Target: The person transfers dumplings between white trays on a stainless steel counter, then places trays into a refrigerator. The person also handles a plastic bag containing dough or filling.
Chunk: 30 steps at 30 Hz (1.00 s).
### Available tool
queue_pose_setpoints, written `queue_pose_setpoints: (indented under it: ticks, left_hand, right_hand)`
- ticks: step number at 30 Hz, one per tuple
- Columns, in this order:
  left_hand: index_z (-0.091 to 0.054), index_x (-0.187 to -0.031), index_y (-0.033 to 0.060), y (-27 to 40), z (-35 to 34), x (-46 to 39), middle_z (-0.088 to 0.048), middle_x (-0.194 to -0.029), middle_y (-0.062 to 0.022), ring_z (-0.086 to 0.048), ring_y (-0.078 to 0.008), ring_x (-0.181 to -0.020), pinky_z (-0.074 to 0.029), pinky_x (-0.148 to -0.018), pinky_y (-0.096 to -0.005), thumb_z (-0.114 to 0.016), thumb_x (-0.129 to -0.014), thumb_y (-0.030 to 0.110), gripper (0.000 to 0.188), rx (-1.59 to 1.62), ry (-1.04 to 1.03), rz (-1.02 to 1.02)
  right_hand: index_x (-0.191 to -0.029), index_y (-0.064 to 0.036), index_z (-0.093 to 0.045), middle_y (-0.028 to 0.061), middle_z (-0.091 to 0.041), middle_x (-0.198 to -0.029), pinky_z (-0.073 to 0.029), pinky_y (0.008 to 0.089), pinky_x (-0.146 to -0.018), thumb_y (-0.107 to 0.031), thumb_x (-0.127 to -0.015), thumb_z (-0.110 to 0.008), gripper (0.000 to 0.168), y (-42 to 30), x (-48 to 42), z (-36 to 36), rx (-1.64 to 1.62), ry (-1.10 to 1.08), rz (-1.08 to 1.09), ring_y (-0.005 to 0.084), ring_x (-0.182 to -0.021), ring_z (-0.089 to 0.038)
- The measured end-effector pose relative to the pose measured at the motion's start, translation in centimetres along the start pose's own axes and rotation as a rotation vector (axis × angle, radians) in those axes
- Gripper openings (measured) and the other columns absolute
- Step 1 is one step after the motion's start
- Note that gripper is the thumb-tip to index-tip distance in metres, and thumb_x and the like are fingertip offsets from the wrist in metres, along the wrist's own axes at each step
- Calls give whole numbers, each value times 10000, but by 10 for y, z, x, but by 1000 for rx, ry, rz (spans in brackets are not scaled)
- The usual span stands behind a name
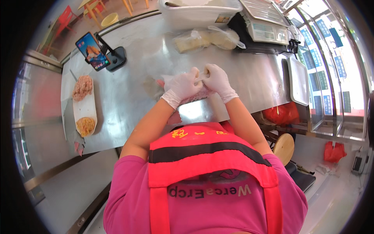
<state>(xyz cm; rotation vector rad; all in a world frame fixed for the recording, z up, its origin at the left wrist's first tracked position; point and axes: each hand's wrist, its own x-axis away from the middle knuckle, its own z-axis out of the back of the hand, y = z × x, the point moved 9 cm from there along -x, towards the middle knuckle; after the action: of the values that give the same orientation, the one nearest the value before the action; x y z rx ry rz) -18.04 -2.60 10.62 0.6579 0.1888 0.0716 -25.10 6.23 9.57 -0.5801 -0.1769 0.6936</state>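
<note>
My left hand (184, 84) and my right hand (217, 82), both in thin white gloves, are close together over the steel table (131, 87). Between them a thin, whitish, film-like edge is pinched in the curled fingers of both. It seems to belong to a printed plastic bag (197, 97) lying under the hands; the gloves cover much of it. What the bag holds cannot be told. At the left of the table lies a long white tray (84, 107) with ground meat (83, 87) at its far end and a yellowish-brown minced mass (85, 126) at its near end.
A smartphone (93, 52) leans on a black stand (117, 59) at the back left. Behind my hands lie bagged pale wrappers or dough (192, 41), a white plastic tub (201, 14) and a scale (267, 30). A white tray (298, 81) edges the right side.
</note>
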Motion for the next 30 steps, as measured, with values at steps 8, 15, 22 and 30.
queue_pose_setpoints:
  ticks: [8, 15, 22, 30]
  left_hand:
    - [-495, -843, 49, -62, 74, 41, -535, -754, -140, -558, -353, -723, -445, -640, -440, -609, -730, 118, 175, -325, 320, 138]
    - [-505, -903, 56, -111, 24, 56, -596, -886, -157, -581, -363, -826, -457, -709, -451, -510, -811, 136, 123, -45, 162, 497]
    - [-564, -945, 57, -118, 16, 19, -619, -837, -203, -589, -385, -815, -466, -716, -412, -492, -885, 226, 193, 105, 189, 454]
    - [-621, -937, 77, -145, -22, -6, -623, -971, -207, -587, -387, -935, -465, -797, -462, -414, -874, 232, 266, -134, -106, 564]
  right_hand:
    - [-848, -55, -516, 170, -583, -842, -459, 462, -696, -68, -743, -510, 106, 74, 36, 14, 76, 284, -10, 382, -815, -558]
    - [-930, -59, -539, 188, -596, -872, -466, 447, -731, -98, -751, -531, 183, 93, 23, 5, 54, 32, -94, 386, -832, -573]
    - [-985, -58, -607, 154, -632, -922, -494, 379, -697, -111, -742, -562, 253, 60, 2, 39, -58, 257, -54, 318, -763, -626]
    - [-1075, -39, -658, 52, -652, -800, -487, 281, -555, -190, -854, -545, 291, 125, -26, -34, -629, -256, -497, 132, -659, -593]
